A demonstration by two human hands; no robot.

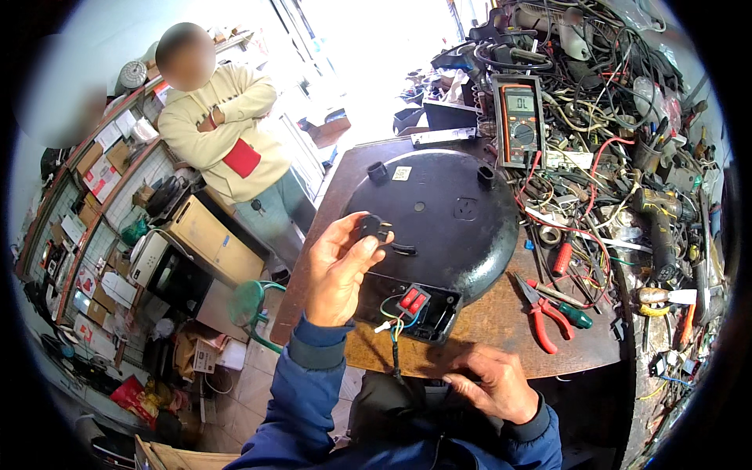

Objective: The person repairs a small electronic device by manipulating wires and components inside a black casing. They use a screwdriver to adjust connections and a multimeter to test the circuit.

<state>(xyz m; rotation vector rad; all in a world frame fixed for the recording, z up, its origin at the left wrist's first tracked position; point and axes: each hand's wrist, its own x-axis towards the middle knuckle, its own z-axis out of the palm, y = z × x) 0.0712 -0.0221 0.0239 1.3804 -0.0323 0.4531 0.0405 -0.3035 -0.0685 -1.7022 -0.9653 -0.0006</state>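
Note:
My left hand [338,270] is raised over the left part of a large round black pan-like appliance [423,180], which lies underside up on the wooden table. Pinched between its thumb and fingers is a black power plug [374,228] with its metal prongs toward the right. In front of the pan sits an opened black switch housing [445,313] with two red rocker switches [413,301]. Colored wires [397,323] run out of it into a black cord [396,360] at the table's front edge. My right hand [497,382] rests at that edge, fingers loosely bent, apparently holding nothing.
Red-handled pliers [544,313] and a green screwdriver [570,315] lie right of the pan. A multimeter [520,121] stands behind them, beside heaped cables and tools [587,86]. Someone with folded arms [219,125] stands at the left, near loaded shelves [94,204].

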